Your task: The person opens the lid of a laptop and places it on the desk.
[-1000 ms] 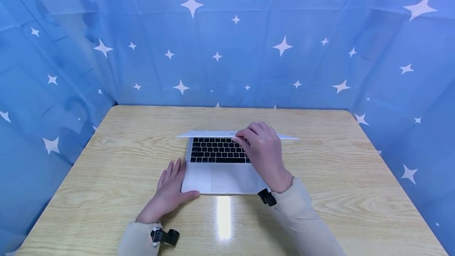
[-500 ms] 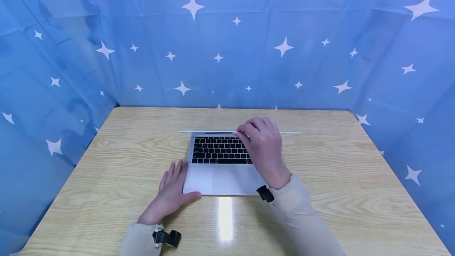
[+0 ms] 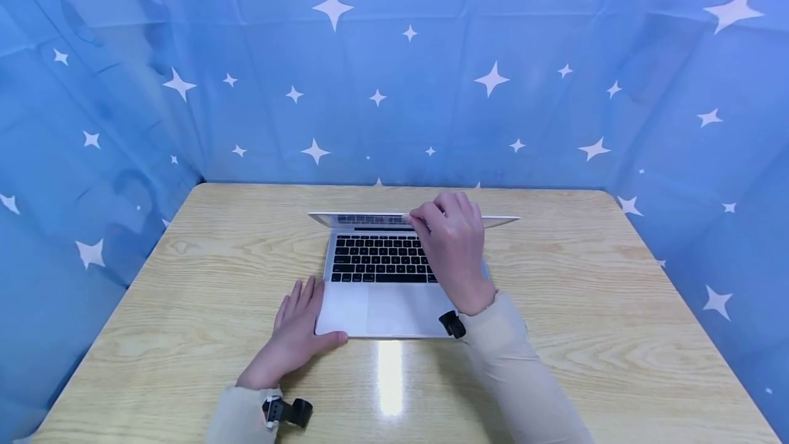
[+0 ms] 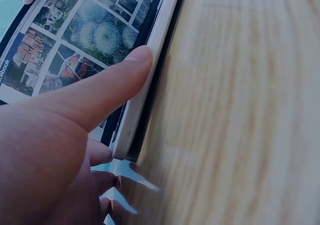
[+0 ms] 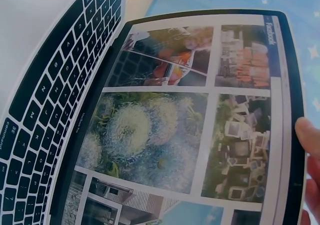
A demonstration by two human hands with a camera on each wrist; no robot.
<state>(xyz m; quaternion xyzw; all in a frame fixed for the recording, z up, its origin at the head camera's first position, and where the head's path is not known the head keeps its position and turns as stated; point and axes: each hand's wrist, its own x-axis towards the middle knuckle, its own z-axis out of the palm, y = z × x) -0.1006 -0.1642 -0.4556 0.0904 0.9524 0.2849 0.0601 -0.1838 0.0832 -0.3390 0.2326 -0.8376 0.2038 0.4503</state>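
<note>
A silver laptop [image 3: 394,310] lies on the table with its black keyboard [image 3: 382,259] facing me. Its lid [image 3: 370,220] stands raised, leaning a little back. The right hand [image 3: 459,245] pinches the lid's top edge between thumb and fingers. In the right wrist view the lit screen [image 5: 150,130] shows a grid of pictures, with the fingertips [image 5: 307,140] at its dark border. The left hand [image 3: 290,334] rests at the base's front left corner, fingers stretched along the left side. Its thumb [image 4: 115,82] lies across the front edge. The right hand hides part of the keyboard and lid.
The wooden table [image 3: 616,307] extends on both sides of the laptop. Behind it hangs a blue curtain [image 3: 394,53] with white stars. A bright light reflection lies in front of the laptop. Small black cameras [image 3: 453,324] sit on both wrists.
The lid has swung further back, from leaning over the keyboard to past upright, and the screen side now shows. The right hand has risen away with it. The left hand stays put.
</note>
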